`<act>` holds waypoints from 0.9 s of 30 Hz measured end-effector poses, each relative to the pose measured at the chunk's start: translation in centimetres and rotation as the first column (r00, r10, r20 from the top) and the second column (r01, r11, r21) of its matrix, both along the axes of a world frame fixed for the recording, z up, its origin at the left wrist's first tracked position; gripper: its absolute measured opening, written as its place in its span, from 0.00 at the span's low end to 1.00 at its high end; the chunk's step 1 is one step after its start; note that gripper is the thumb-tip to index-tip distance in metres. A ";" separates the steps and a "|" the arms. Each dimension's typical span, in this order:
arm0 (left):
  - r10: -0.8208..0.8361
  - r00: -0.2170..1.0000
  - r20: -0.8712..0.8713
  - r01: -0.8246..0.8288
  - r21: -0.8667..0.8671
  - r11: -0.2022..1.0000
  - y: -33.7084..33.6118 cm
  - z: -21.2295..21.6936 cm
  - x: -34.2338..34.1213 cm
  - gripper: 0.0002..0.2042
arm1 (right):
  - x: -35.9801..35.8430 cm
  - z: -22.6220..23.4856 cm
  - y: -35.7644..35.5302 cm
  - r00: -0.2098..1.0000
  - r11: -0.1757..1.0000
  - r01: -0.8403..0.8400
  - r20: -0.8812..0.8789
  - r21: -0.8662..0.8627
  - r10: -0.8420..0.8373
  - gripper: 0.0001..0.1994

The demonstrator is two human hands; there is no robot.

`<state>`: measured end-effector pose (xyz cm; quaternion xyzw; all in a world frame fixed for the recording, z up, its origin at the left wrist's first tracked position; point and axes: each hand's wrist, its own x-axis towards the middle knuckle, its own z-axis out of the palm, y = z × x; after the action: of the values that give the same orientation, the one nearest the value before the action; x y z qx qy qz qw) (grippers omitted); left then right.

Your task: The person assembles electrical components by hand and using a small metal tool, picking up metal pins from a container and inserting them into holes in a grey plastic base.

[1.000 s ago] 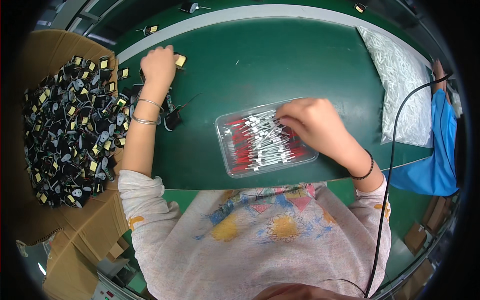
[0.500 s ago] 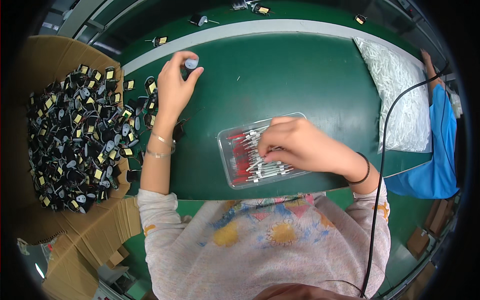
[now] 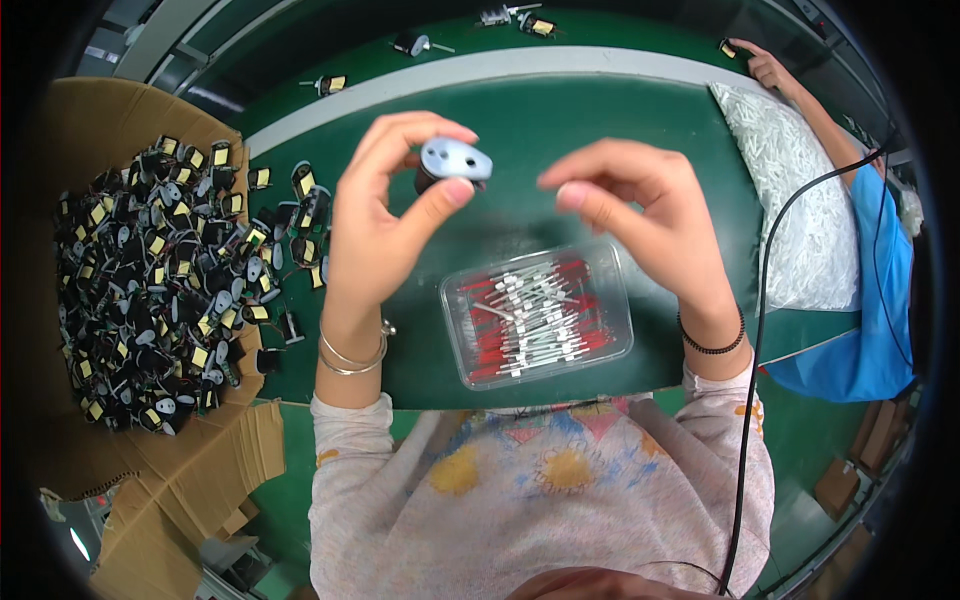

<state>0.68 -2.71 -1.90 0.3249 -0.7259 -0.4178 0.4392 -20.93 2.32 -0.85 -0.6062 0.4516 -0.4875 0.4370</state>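
My left hand (image 3: 385, 205) holds a small motor (image 3: 456, 160) between thumb and fingers, its grey teardrop-shaped end face with dark holes turned up. Its dark body shows only in part below that face. To the right, my right hand (image 3: 640, 205) hovers with thumb and index finger brought together, their tips slightly blurred. Whatever they pinch, if anything, I cannot make out. Below both hands, a clear plastic tray (image 3: 627, 345) stands on the table, filled with thin red-and-white rods (image 3: 540, 310) lying crosswise.
At left, a large cardboard box (image 3: 95, 105) is heaped with similar motors (image 3: 150, 270); several lie beside it. A clear bag of white pieces (image 3: 795, 200) lies at right, near a black cable (image 3: 765, 300). A co-worker's hand (image 3: 768, 70) touches a motor on the far strip.
My right hand has risen out of the tray toward the motor. My left hand has brought the motor nearer and to the right. The co-worker's hand has reached a far motor.
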 end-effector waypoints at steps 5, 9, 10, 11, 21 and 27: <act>0.042 0.998 0.050 -0.038 -0.075 0.996 -0.1 0.5 0.0 0.13 | 2.2 -4.0 1.9 0.782 0.926 -0.371 -0.562 -0.073 0.269 0.03; 0.060 0.992 0.110 -0.040 -0.175 0.984 -0.3 0.6 0.2 0.13 | 4.8 -5.7 3.5 0.663 0.919 -0.394 -0.696 -0.012 0.276 0.04; 0.070 0.990 0.123 -0.045 -0.201 0.979 -0.2 0.7 0.1 0.13 | 5.3 -6.6 3.8 0.664 0.919 -0.393 -0.696 -0.012 0.275 0.04; 0.073 0.990 0.123 -0.047 -0.204 0.978 -0.2 0.8 0.2 0.13 | 6.0 -7.6 4.1 0.639 0.909 -0.415 -0.726 -0.048 0.254 0.05; 0.012 0.987 -0.163 -0.028 -0.100 0.995 1.9 1.6 0.5 0.21 | 1.0 1.4 2.0 0.944 0.941 -0.296 0.101 -0.162 0.314 0.09; -0.039 0.992 -0.121 0.006 -0.260 0.966 2.9 1.0 -1.1 0.21 | -0.5 2.2 2.3 0.997 0.751 -0.006 -0.059 -0.660 -0.044 0.15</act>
<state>-0.39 0.15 -0.86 0.2298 -0.7490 -0.3438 0.5177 -21.47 4.65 1.31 -0.7334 0.2723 -0.5981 0.1739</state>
